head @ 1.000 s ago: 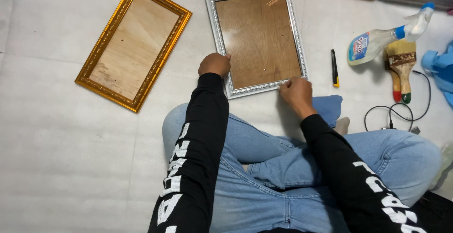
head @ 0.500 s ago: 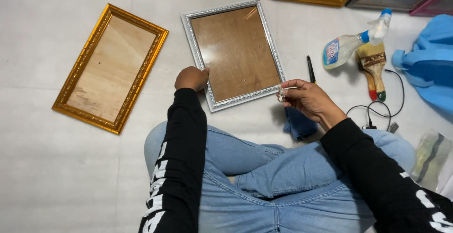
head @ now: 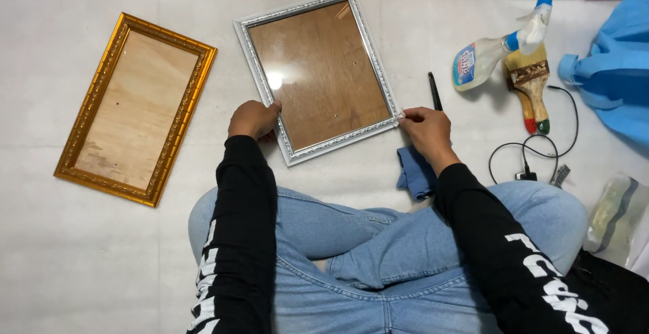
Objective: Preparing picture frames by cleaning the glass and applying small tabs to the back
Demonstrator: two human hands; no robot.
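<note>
Left hand (head: pixel 253 119) clenched on lower left edge of silver frame (head: pixel 318 70), fingers curled over rim. Right hand (head: pixel 426 130) pinching small whitish scrap (head: pixel 400 115) at frame's lower right corner; scrap too small to identify. Silver frame flat on white floor (head: pixel 101 253), tilted, brown backing under glass. Gold frame (head: pixel 135 107) lying left, well apart. Blue cloth (head: pixel 414 172) under right wrist. Black pen (head: pixel 433 90) just right of frame; spray bottle (head: pixel 497 49), paintbrush (head: pixel 531 80), black cable (head: pixel 534 151) farther right.
</note>
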